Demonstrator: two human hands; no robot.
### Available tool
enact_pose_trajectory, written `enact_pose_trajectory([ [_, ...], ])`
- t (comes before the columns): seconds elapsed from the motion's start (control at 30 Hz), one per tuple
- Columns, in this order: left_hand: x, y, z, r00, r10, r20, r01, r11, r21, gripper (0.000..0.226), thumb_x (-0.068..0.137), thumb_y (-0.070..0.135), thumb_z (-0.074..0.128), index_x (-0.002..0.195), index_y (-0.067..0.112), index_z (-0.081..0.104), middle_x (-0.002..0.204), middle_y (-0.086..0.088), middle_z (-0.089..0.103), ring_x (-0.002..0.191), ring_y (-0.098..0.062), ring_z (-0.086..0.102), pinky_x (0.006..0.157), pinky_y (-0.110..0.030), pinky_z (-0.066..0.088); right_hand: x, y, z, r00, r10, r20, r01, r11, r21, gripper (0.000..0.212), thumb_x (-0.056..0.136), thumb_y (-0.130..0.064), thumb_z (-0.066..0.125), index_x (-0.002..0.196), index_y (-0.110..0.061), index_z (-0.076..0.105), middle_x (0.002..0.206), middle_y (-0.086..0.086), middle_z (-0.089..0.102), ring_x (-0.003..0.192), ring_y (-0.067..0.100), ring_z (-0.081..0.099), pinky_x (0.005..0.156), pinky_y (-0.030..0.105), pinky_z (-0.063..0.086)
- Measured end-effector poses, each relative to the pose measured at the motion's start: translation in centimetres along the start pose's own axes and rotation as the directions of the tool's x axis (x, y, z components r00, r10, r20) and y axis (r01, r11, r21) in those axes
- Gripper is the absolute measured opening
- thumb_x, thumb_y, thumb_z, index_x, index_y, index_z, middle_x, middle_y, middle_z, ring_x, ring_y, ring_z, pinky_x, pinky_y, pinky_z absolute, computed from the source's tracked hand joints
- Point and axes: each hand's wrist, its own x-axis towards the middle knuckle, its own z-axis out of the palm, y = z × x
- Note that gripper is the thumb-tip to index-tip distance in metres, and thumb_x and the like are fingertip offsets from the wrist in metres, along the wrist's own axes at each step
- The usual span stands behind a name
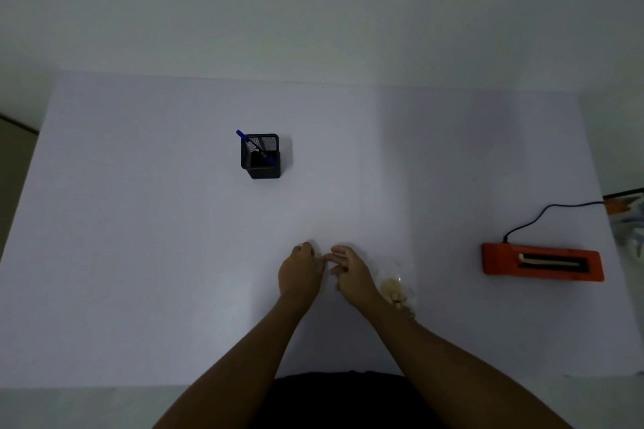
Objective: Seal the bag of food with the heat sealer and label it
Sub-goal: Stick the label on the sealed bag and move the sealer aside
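A clear plastic bag of food [397,289] lies on the white table, with pale tan food showing just right of my right wrist. My left hand [301,272] and my right hand [350,275] meet at the table's near middle. Their fingertips pinch together on a faint clear edge that looks like the bag's left end. The orange heat sealer [542,261] lies flat at the right, well apart from both hands. A blue pen [256,146] stands slanted in a black mesh holder [261,157] beyond the hands. I see no label.
A black cord [543,216] runs from the sealer's back to the table's right edge, where some packaging [627,216] lies. The white table [139,254] ends at a wall behind and at its front edge near my body.
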Motion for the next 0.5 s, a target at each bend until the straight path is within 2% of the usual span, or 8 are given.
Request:
enact_pose_trajectory([
  [0.13,0.3,0.1,-0.1,0.999,0.041,0.019,-0.042,0.994,0.098,0.033,0.093,0.042,0.052,0.105,0.012,0.057,0.099,-0.005,0.066,0.078,-0.021,0.065,0.062,-0.029,0.050,-0.1,-0.4,-0.2,0.998,0.055,-0.008,-0.054,0.996,0.068,0.049,0.090,0.020,0.036,0.132,-0.003,0.046,0.123,0.017,0.064,0.080,0.012,0.061,0.049,0.011,0.043],
  [0.27,0.6,0.2,-0.4,0.996,0.084,0.036,-0.089,0.975,0.205,0.041,0.091,0.052,0.051,0.106,0.014,0.057,0.096,-0.004,0.066,0.074,-0.021,0.066,0.057,-0.028,0.049,-0.2,-1.2,-0.4,0.988,0.153,-0.011,-0.147,0.966,0.210,0.042,0.095,0.013,0.034,0.130,-0.006,0.046,0.119,0.017,0.066,0.071,0.018,0.058,0.046,0.026,0.039],
  [0.4,0.8,0.3,-0.5,0.996,0.084,0.036,-0.089,0.977,0.194,0.030,0.094,0.043,0.051,0.097,0.014,0.057,0.091,-0.004,0.067,0.072,-0.021,0.065,0.054,-0.026,0.041,-0.2,-1.4,-0.6,0.992,0.129,0.013,-0.129,0.978,0.161,0.047,0.092,0.017,0.035,0.131,-0.008,0.044,0.123,0.015,0.065,0.074,0.018,0.059,0.045,0.026,0.041],
  [0.5,0.8,0.0,-0.5,0.997,0.078,0.015,-0.079,0.984,0.159,0.024,0.096,0.036,0.048,0.093,0.014,0.057,0.088,-0.003,0.065,0.071,-0.020,0.063,0.055,-0.025,0.041,0.0,-1.0,-0.7,0.996,0.084,0.020,-0.085,0.994,0.068,0.049,0.090,0.017,0.036,0.128,-0.013,0.046,0.126,0.013,0.066,0.081,0.018,0.061,0.050,0.023,0.045],
])
